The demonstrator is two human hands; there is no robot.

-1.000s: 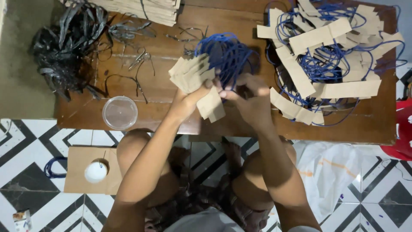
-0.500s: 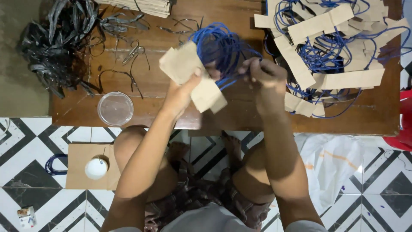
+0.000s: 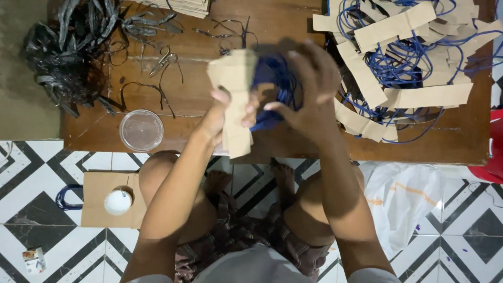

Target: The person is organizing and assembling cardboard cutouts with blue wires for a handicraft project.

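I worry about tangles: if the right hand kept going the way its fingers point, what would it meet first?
Probably the blue cord bundle right at the right hand fingertips, then the cardboard strips in the left hand; depth is unclear.

On the surface [image 3: 199, 107], a bundle of straps [image 3: 63, 52] lies at ten o'clock, a round lid [image 3: 141, 130] at eight, a heap of card strips and cords [image 3: 408, 68] at two.

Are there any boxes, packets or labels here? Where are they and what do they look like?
Small carton: on the tiled floor, bottom left; boxy, white with orange and dark markings.
Brown paper bag: flat on the floor below the table's left end; blue cord handle, a white round lid resting on it.
No signs or screens show.
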